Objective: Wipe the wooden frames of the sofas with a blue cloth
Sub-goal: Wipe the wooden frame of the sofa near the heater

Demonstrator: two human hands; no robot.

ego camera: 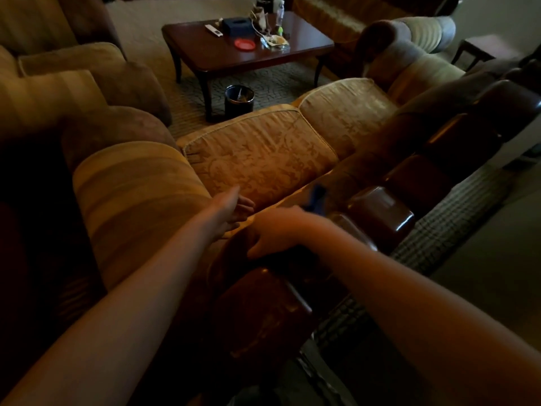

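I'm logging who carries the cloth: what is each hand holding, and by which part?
The right hand grips the blue cloth; only one end shows past its fingers. The left hand holds nothing.

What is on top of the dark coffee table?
On the coffee table lie a red round lid or dish, a dark blue tissue box, a white remote, a clear bottle and some clutter too small to identify. The far edge is cut off.
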